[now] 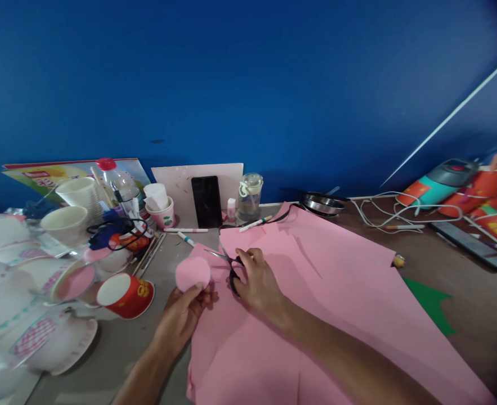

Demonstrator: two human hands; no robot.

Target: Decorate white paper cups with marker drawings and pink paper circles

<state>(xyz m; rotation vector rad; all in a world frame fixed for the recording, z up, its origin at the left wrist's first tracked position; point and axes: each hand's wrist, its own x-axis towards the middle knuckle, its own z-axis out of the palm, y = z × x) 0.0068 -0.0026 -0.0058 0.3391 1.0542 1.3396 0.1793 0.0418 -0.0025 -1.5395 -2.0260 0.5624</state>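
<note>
Pink paper disc (192, 272) is held in the left hand (182, 316) as scissors (232, 261) are gripped in the right hand (260, 282).

The disc is pinched between thumb and fingers at its five o'clock edge, by the left border of the pink sheets (341, 275); whether these are touched by it cannot be told. At about three o'clock from the disc, the scissors' black handles are clasped, with the blades directed toward ten. A red paper cup (124, 296) is seen between eight and nine o'clock, and a dark phone (206, 201) is propped upright just past twelve.
</note>
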